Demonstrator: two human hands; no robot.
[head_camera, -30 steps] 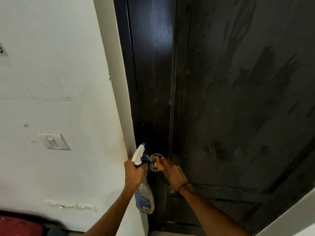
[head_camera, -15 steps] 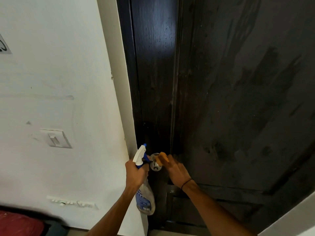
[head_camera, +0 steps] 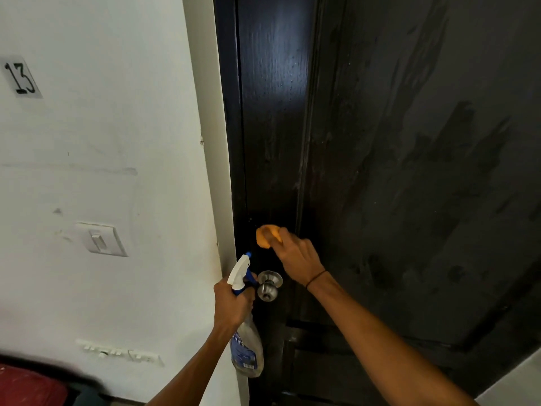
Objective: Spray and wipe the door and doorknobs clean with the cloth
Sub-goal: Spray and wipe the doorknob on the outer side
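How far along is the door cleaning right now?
The door panel shows damp wipe streaks, so it looks sprayed and partly wiped. The right hand presses the orange cloth on the door above the doorknob; the left hand grips the spray bottle. The lower door remains.

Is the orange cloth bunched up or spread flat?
Bunched: the cloth is a small wad the right hand holds against the door.
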